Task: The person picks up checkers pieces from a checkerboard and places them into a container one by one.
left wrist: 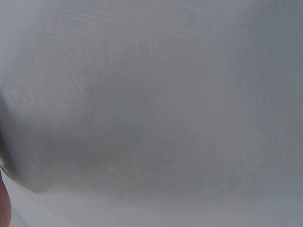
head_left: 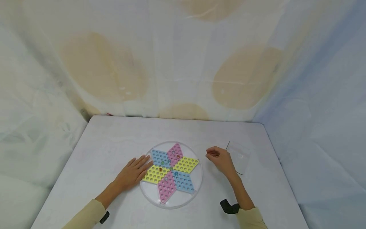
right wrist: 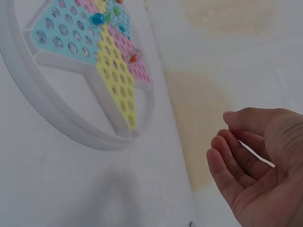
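The right hand [head_left: 222, 159] had its thumb and fingers loosely bent, with the tips close together, and no marble showed between them. This grip was near the right side of the Chinese checkers board [head_left: 186, 182], not touching it. A marble picked up with just the tips might slip out, because it would be smooth and round, and roll away from the board.

The left hand [head_left: 130, 175] rested on the left side of the board. Its fingers were straight and a bit apart, clamped on nothing. If it pressed too hard or bumped sideways, the board might tip or slide, and that could shake the marbles [head_left: 166, 179] loose.

They sat around the middle of the board: a blue marble [right wrist: 98, 19], a green marble [head_left: 162, 163], a red marble [right wrist: 133, 58] and a few more. Fingers poking in there might knock one, since some were close together.

Farther right of the board, partly behind the right hand, lay what looked like a clear plastic bag [head_left: 240, 156]. The wrist could drag it, as it looked thin and light. All around the board was the white surface [head_left: 114, 133], where a loose marble might roll far.
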`<state>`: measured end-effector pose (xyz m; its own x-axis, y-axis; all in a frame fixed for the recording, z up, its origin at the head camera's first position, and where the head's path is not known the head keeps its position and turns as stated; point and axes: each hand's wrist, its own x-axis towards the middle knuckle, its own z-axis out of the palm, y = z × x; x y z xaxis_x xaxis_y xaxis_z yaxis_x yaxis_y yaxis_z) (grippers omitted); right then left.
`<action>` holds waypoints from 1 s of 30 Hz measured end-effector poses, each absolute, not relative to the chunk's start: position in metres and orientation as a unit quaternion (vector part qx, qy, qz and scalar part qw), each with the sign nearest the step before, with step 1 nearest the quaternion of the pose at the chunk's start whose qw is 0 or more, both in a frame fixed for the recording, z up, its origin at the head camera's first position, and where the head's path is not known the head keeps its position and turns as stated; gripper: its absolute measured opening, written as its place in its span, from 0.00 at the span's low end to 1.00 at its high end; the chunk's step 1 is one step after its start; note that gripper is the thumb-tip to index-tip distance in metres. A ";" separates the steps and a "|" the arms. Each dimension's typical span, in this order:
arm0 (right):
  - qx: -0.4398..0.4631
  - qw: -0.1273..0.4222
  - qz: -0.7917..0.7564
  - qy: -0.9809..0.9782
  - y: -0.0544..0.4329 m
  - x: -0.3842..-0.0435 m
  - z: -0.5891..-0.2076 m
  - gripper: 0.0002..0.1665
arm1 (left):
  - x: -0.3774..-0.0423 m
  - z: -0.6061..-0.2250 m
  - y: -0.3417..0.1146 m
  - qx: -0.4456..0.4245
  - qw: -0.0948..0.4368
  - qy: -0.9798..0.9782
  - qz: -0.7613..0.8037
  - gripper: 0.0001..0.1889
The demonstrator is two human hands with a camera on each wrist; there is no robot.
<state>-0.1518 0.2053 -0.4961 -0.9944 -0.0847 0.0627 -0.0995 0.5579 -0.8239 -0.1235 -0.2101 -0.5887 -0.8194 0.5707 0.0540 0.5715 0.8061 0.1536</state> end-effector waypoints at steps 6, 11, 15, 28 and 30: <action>0.066 -0.003 0.489 -0.870 0.184 -0.145 -0.506 0.13 | -0.123 -0.589 -0.212 -0.300 0.000 -0.950 -0.088 0.29; 0.092 -0.006 0.496 -0.863 0.168 -0.140 -0.515 0.11 | -0.122 -0.590 -0.213 -0.301 0.000 -0.950 -0.086 0.29; 0.113 -0.024 0.500 -0.859 0.158 -0.135 -0.523 0.11 | -0.122 -0.590 -0.215 -0.303 0.000 -0.949 -0.089 0.29; 0.145 -0.066 0.500 -0.851 0.134 -0.122 -0.544 0.12 | -0.120 -0.586 -0.215 -0.308 0.015 -0.948 -0.083 0.29; 0.143 -0.076 0.501 -0.850 0.131 -0.121 -0.546 0.12 | -0.120 -0.586 -0.216 -0.307 0.017 -0.948 -0.083 0.29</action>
